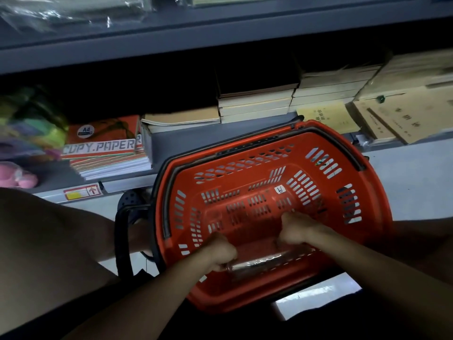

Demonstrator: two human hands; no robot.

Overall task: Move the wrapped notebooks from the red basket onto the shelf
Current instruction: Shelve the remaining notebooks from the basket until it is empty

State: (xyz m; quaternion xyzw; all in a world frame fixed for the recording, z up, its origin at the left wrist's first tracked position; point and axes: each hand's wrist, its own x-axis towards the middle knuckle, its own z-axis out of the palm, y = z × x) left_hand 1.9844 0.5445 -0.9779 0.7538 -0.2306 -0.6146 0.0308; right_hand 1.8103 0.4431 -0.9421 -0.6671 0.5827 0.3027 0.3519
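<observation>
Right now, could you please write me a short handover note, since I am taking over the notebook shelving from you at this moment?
Left hand: inside the red basket, gripping the near left end of a wrapped notebook pack.
Right hand: in the basket too, holding the pack's right side.
The pack lies against the basket's near wall; no other pack is visible inside.
Done: cannot tell which stacks on the shelf came from the basket.
Left: lift this pack onto the shelf.
</observation>
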